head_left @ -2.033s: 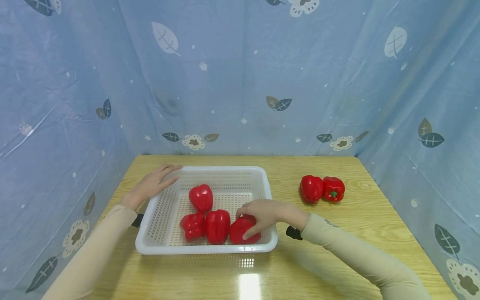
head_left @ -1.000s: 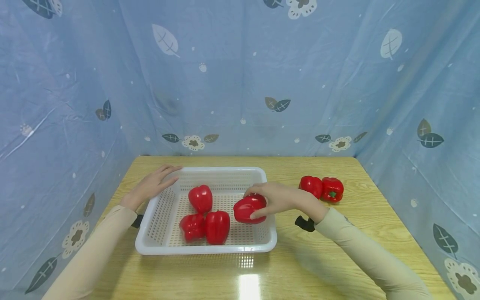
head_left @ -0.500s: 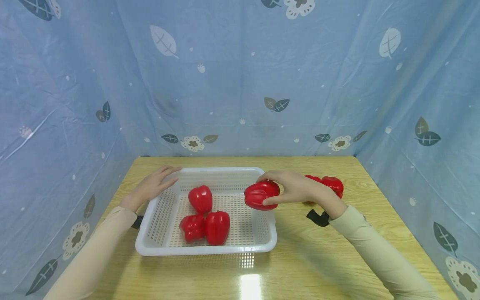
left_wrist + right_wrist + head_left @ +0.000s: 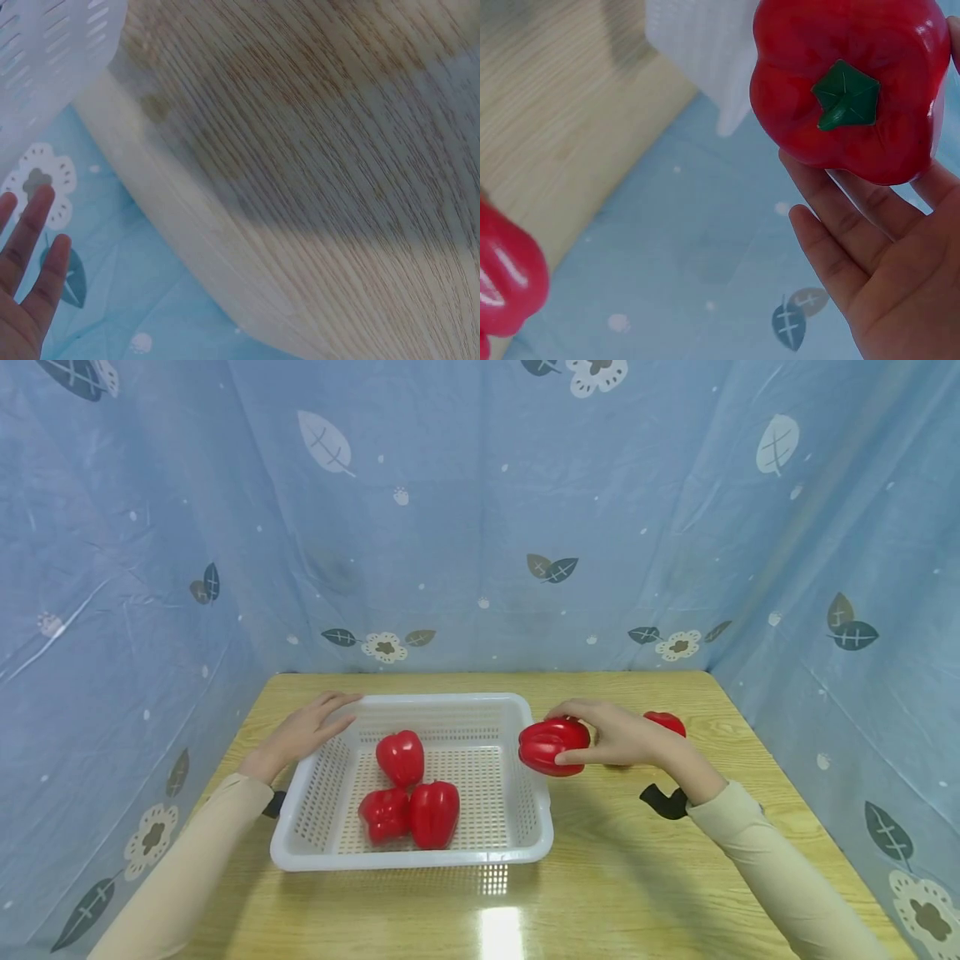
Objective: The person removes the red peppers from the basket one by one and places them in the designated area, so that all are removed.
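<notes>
Red pepper (image 4: 553,747) gripped in the right hand (image 4: 613,735), raised near the right rim of a white basket (image 4: 408,861), left hand (image 4: 303,731) with fingers extended at its far left corner, three peppers (image 4: 435,814) inside, another (image 4: 667,723) partly hidden, far right on the table (image 4: 600,885).

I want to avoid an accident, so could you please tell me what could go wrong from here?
The held pepper looks smooth and glossy, so it might slip from the fingers. In the head view it overlaps the right rim of the basket; I cannot tell the gap, so it might catch there. Another pepper is partly hidden beyond the right hand, which could bump it.
</notes>
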`<act>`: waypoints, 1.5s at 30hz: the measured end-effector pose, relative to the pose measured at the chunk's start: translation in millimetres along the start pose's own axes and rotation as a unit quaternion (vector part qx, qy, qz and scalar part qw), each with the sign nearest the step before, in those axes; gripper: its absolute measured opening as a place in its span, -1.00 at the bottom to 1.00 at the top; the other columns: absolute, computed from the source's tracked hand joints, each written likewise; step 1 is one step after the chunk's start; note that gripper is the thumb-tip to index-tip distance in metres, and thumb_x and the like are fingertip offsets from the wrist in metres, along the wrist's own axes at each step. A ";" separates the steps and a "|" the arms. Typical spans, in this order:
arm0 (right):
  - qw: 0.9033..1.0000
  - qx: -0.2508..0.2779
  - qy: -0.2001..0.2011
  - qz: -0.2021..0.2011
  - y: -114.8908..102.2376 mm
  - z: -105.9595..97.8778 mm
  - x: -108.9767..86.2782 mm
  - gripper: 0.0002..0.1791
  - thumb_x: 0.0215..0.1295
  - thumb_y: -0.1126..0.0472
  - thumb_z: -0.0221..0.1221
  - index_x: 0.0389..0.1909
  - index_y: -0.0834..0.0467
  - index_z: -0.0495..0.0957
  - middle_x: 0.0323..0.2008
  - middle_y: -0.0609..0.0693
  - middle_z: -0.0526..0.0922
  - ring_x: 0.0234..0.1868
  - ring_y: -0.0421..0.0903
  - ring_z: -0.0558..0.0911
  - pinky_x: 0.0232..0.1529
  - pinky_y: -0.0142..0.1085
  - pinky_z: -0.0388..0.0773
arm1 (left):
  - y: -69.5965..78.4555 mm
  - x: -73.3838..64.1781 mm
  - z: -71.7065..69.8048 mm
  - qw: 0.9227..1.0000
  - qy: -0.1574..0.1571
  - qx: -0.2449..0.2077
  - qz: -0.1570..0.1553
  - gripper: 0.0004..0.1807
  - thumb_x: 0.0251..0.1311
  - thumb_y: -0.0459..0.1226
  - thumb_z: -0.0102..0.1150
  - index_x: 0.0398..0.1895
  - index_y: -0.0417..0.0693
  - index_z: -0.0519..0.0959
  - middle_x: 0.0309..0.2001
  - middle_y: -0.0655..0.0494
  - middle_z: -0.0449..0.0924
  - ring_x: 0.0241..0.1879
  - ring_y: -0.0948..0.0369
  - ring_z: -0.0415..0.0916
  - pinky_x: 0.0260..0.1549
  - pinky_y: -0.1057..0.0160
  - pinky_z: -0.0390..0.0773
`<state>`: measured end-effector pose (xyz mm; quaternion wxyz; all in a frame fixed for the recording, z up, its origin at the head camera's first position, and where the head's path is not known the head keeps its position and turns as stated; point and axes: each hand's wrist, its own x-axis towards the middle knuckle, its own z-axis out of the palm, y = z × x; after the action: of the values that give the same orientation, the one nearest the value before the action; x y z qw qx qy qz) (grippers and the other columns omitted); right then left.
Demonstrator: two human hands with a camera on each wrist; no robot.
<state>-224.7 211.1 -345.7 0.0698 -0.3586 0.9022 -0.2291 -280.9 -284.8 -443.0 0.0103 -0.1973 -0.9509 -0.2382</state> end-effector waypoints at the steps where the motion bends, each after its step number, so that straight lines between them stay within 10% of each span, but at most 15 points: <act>1: 1.000 0.001 0.001 0.003 2.2 0.0 -2.1 -0.35 0.00 -0.32 0.22 0.09 -0.09 0.42 -0.01 -0.23 0.51 -0.05 -0.24 0.50 -0.15 -0.36 0.55 | 0.3 0.1 -0.5 1.000 0.000 0.001 0.000 -0.42 0.30 0.15 -0.18 0.37 0.30 0.18 0.33 -0.02 0.18 0.23 -0.12 0.23 0.04 -0.34 0.27; 45: 0.991 -0.003 0.050 0.126 96.4 15.2 -93.5 -0.32 0.02 -0.16 0.30 0.08 0.15 0.43 -0.13 -0.07 0.58 -0.16 -0.12 0.52 -0.33 -0.38 0.55 | 1.3 0.1 -0.4 1.000 0.005 0.002 0.001 -0.40 0.29 0.17 -0.18 0.37 0.25 0.20 0.32 -0.04 0.19 0.22 -0.14 0.25 0.04 -0.34 0.29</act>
<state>-211.1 330.5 -407.4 0.0515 -0.2308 0.9433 -0.2331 -280.6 -283.8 -442.0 0.0156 -0.1968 -0.9512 -0.2373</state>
